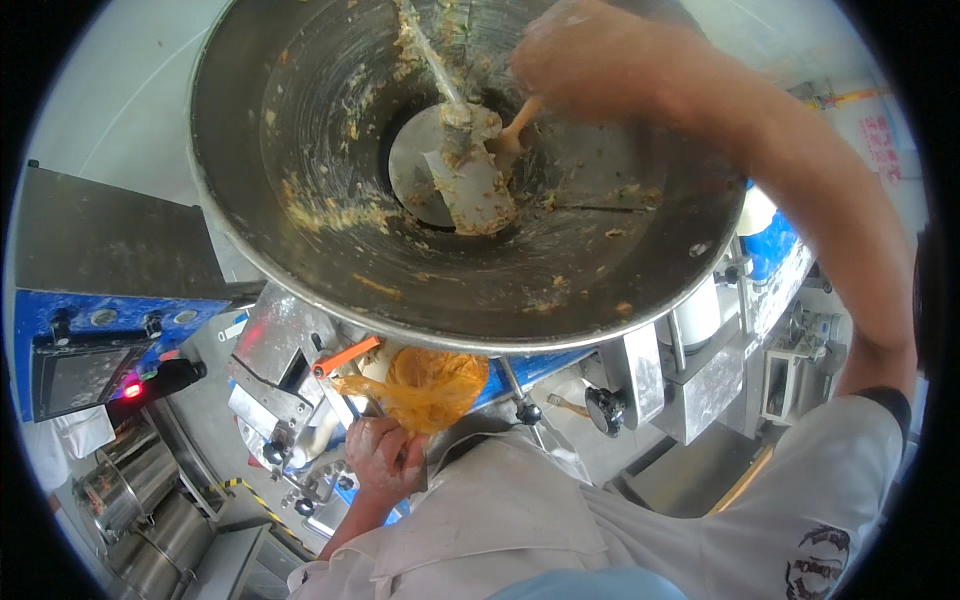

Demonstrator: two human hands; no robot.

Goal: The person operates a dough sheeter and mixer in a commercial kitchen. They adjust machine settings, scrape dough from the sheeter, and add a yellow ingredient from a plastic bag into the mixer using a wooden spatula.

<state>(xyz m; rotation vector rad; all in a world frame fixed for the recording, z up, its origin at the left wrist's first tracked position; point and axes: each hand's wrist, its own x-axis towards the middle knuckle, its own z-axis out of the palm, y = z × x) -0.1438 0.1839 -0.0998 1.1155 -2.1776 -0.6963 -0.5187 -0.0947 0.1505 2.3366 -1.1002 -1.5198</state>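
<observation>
A large steel hopper [480,315] with a funnel-shaped inside fills the upper middle of the head view. Bits of a pale, chopped food mixture [337,214] cling to its wall. In its centre stands a metal stirring paddle [472,187] smeared with the same mixture. My right hand [577,64] reaches into the hopper and grips a wooden utensil [523,121], whose lower end is beside the paddle. Below the rim, my left hand [386,455] is closed on a translucent orange plastic bag [435,382]. The bag's contents cannot be made out.
At left stands a blue control panel [112,322] with a screen, knobs and a lit red light. An orange lever [345,357] projects just under the hopper's rim. Floured machine housing [701,390] and a black knob [604,411] are at right. Steel drums [127,487] stand lower left.
</observation>
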